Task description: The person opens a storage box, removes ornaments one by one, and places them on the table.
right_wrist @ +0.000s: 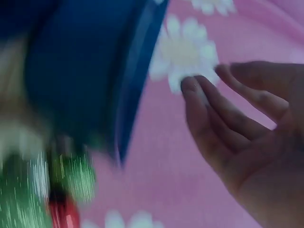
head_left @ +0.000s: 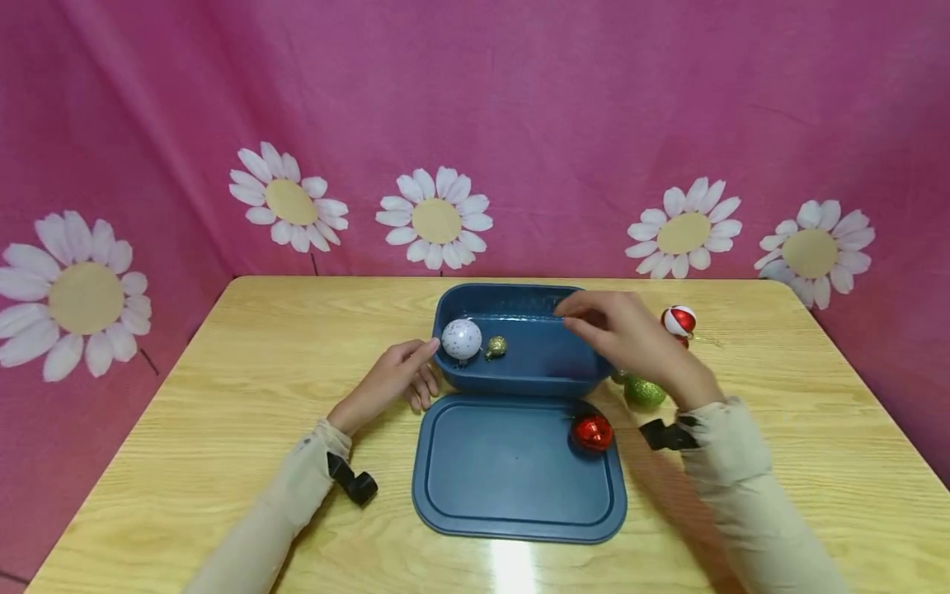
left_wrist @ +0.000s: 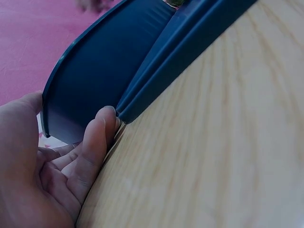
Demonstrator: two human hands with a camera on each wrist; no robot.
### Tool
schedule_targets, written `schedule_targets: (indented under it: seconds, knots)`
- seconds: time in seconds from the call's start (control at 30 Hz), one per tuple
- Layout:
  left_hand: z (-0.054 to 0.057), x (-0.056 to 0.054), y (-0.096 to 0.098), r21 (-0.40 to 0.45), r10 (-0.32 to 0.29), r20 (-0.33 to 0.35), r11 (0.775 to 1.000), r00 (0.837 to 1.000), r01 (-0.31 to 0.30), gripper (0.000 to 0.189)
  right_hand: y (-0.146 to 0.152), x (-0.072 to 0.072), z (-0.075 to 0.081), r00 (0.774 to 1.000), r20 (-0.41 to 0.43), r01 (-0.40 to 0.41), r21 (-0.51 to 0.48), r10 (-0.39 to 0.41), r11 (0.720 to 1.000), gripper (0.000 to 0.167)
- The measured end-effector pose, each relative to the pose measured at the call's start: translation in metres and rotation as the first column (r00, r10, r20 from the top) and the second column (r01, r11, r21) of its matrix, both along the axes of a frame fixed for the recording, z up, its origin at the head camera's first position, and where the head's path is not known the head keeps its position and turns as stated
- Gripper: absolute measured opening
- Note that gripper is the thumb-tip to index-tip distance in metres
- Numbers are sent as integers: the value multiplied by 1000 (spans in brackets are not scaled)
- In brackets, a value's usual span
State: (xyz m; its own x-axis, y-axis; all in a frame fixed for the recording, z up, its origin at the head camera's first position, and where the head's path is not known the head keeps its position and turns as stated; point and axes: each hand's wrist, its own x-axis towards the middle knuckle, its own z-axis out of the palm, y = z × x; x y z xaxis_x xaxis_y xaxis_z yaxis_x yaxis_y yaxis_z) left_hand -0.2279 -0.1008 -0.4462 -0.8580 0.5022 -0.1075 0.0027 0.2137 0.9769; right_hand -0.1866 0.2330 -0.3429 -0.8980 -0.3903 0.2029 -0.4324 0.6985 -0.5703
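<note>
The blue rectangular box [head_left: 542, 355] holds a speckled white ball ornament [head_left: 462, 339] and a small gold ornament [head_left: 496, 346] in its left half. My left hand [head_left: 397, 375] grips the box's left end. In the left wrist view its thumb lies at the rim, and curled fingers [left_wrist: 95, 137] meet the lower corner. Over the box's right side hovers my right hand [head_left: 619, 330], thumb and fingers parted with nothing between them. In front of the box lies its flat blue lid [head_left: 505, 470], with a shiny red ornament [head_left: 592, 432] on its right part.
Right of the box, a glittery green ball [head_left: 644, 393] and a red-and-white ball [head_left: 679, 320] rest on the wooden table [head_left: 312, 322], close to other ornaments partly hidden by my right arm. A pink curtain [head_left: 534, 124] with white daisies hangs behind the table.
</note>
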Motion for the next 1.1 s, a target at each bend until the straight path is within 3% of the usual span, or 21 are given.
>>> schedule_targets:
  seconds: [0.07,0.17,0.3,0.4,0.5,0.77,1.1]
  knots:
    - [-9,-4,-3,4,9,-11,1000,1000,-9,59,-28,-11,-12,999,-26,-26,-16,26,1000,22]
    - [-11,-3,-1,16,6,-8,1000,1000,-6,58,-57,-24,-32,997,-26,-71,48,73,996,29]
    - [-12,-1,1,28,-4,6,1000,1000,4,57,-74,-36,-56,991,85,-117,183,103,976,37]
    - [-10,-1,0,27,13,-7,1000,1000,-13,56,-73,-41,-65,985,146,-120,172,95,978,31]
    - [-7,-2,-2,12,31,-28,999,999,-30,55,-68,-45,-69,987,132,-107,117,92,987,23]
    - [-7,-3,-6,-14,15,-40,1000,999,-16,54,-66,-46,-74,983,142,-125,57,116,991,22]
    - [-8,-4,-4,11,9,-27,1000,1000,-9,55,-54,-46,-67,987,126,-110,107,96,988,23]
